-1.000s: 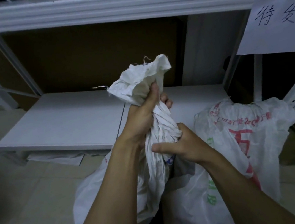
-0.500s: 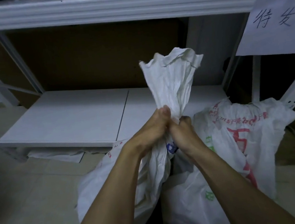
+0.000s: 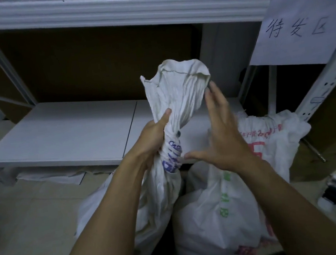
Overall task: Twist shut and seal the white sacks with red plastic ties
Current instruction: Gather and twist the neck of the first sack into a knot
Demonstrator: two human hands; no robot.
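A white woven sack (image 3: 162, 191) with blue print stands in front of me, its neck twisted tight and its mouth flaring upward. My left hand (image 3: 153, 137) grips the twisted neck from the left, thumb up along the cloth. My right hand (image 3: 220, 133) hovers just right of the neck, fingers spread and straight, holding nothing. A second white sack (image 3: 270, 142) with red print sits behind to the right, and a third white sack (image 3: 216, 216) with green print lies below my right arm. No red tie is visible.
A white metal shelf rack (image 3: 106, 10) rises ahead, with a low white shelf board (image 3: 68, 133) near the floor. A paper sign (image 3: 303, 30) hangs at the right. Small dark items and cables (image 3: 332, 194) lie on the tiled floor at right.
My right hand has let go of the sack's neck and opened beside it. The left hand keeps its grip, and the flared mouth stands more upright.
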